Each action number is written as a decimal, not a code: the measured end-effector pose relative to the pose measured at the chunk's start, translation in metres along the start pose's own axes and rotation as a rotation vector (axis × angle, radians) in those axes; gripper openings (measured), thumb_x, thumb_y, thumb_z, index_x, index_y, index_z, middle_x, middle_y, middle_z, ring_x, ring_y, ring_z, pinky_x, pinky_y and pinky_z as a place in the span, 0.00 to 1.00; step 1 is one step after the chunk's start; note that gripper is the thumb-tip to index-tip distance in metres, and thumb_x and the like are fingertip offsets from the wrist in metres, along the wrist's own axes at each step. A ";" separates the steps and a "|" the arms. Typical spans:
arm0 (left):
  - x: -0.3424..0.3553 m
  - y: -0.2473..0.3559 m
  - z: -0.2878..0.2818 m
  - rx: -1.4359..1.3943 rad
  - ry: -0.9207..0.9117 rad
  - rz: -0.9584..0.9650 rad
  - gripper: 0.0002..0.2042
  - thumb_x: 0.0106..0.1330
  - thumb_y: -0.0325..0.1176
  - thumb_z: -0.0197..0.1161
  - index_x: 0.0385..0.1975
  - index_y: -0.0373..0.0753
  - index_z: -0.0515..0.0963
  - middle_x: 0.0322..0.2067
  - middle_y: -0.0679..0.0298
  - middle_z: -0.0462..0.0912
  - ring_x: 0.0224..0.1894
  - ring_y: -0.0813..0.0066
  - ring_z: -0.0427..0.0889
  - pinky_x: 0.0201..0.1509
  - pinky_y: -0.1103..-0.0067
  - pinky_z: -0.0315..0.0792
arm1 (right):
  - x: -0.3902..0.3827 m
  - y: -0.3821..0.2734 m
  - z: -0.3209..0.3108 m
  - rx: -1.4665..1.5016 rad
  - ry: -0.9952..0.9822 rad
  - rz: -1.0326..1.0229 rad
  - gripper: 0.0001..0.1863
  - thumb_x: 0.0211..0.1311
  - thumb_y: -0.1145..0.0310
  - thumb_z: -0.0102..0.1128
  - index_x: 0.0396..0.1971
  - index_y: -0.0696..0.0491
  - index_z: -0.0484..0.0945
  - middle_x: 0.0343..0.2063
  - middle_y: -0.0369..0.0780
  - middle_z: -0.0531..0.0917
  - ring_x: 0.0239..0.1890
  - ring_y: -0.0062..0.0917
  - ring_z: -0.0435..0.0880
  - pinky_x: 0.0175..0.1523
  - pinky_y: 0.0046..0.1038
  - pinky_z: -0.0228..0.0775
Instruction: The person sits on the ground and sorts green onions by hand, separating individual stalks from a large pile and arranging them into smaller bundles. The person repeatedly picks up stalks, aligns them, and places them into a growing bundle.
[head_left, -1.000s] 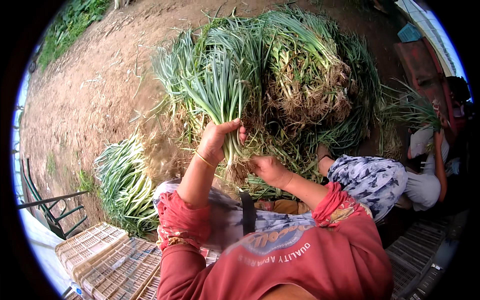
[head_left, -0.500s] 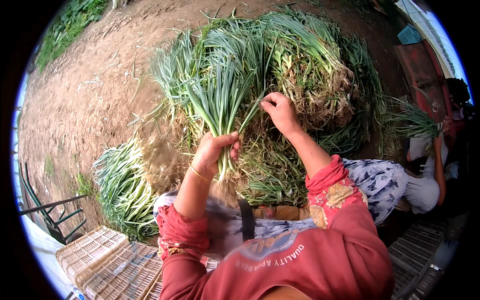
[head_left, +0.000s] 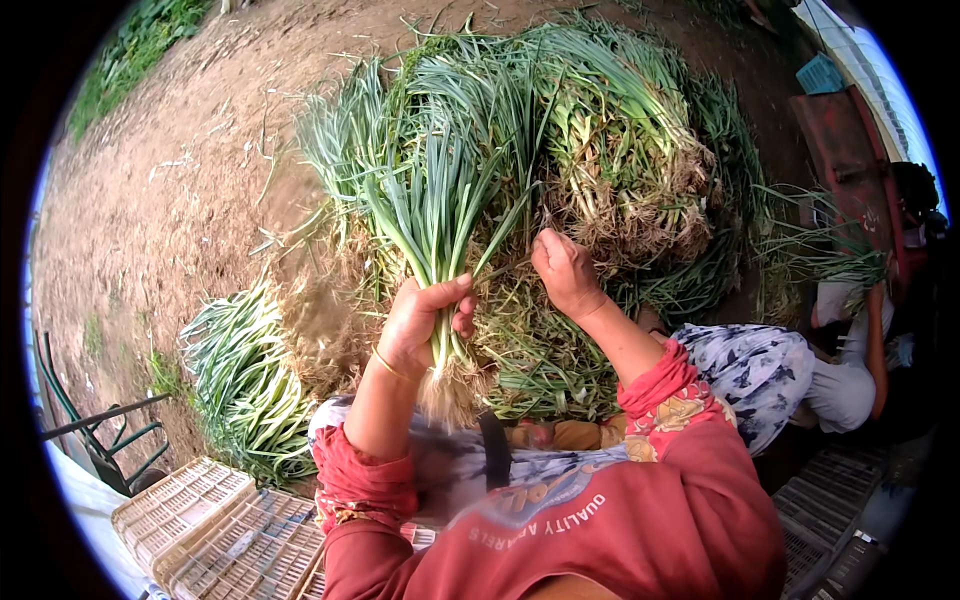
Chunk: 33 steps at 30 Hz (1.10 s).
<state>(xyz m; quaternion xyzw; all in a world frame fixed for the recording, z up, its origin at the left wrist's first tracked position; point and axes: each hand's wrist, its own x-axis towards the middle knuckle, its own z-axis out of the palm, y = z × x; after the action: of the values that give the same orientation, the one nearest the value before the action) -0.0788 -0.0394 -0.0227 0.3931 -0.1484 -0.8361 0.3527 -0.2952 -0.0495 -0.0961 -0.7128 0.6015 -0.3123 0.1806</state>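
Note:
My left hand (head_left: 432,315) is closed round the lower stems of a bunch of green onions (head_left: 437,205). Their leaves fan out away from me, and the pale roots (head_left: 447,393) hang below my fist. Just right of the bunch, my right hand (head_left: 567,272) is closed with fingertips pressed together; a thin strand seems to run between it and the stems, but what it grips is too small to make out. Beyond both hands lies a big heap of green onions (head_left: 625,130) with tangled roots. A smaller pile with whitish stems (head_left: 255,370) rests to my left.
Beige plastic crates (head_left: 235,550) stand at the lower left, near a dark green metal frame (head_left: 105,430). Loose leaves (head_left: 550,365) cover the ground before my knees. At the right, another person's arm (head_left: 876,345) holds green onions (head_left: 825,245) near a red metal piece (head_left: 845,150).
My right hand has drawn down and slightly right, toward me, away from the leaf tips, and its fingers have curled tighter. My left hand still holds the bunch, almost in place.

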 end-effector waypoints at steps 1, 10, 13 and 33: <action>-0.005 0.001 0.001 -0.040 -0.013 0.032 0.05 0.59 0.27 0.56 0.31 0.35 0.68 0.15 0.64 0.70 0.12 0.78 0.67 0.16 0.82 0.64 | -0.002 0.013 0.007 -0.042 0.010 0.074 0.08 0.58 0.70 0.49 0.25 0.59 0.68 0.22 0.50 0.75 0.27 0.44 0.76 0.30 0.37 0.69; -0.010 0.033 -0.019 -0.085 0.011 0.204 0.07 0.63 0.33 0.53 0.27 0.37 0.67 0.14 0.67 0.67 0.14 0.82 0.64 0.18 0.82 0.62 | 0.016 -0.002 0.012 0.574 0.189 0.170 0.11 0.64 0.72 0.45 0.44 0.56 0.71 0.41 0.34 0.72 0.23 0.09 0.70 0.20 0.10 0.62; -0.005 0.034 -0.019 -0.097 0.007 0.174 0.08 0.63 0.34 0.53 0.26 0.37 0.67 0.15 0.67 0.67 0.14 0.82 0.64 0.19 0.82 0.62 | 0.033 -0.033 0.009 0.356 0.176 -0.110 0.17 0.56 0.77 0.54 0.47 0.56 0.70 0.48 0.42 0.73 0.35 0.29 0.79 0.39 0.24 0.74; 0.013 0.043 -0.038 -0.145 0.139 0.291 0.05 0.60 0.29 0.56 0.27 0.35 0.70 0.16 0.65 0.73 0.25 0.68 0.78 0.31 0.75 0.76 | -0.073 -0.022 -0.032 0.211 -0.579 -0.200 0.03 0.53 0.76 0.53 0.27 0.58 0.71 0.24 0.43 0.76 0.26 0.39 0.77 0.30 0.34 0.69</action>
<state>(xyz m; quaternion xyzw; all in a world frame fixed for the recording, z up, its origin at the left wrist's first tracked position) -0.0356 -0.0776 -0.0319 0.3978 -0.1183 -0.7555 0.5070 -0.3058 0.0295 -0.0750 -0.8048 0.4166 -0.1732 0.3857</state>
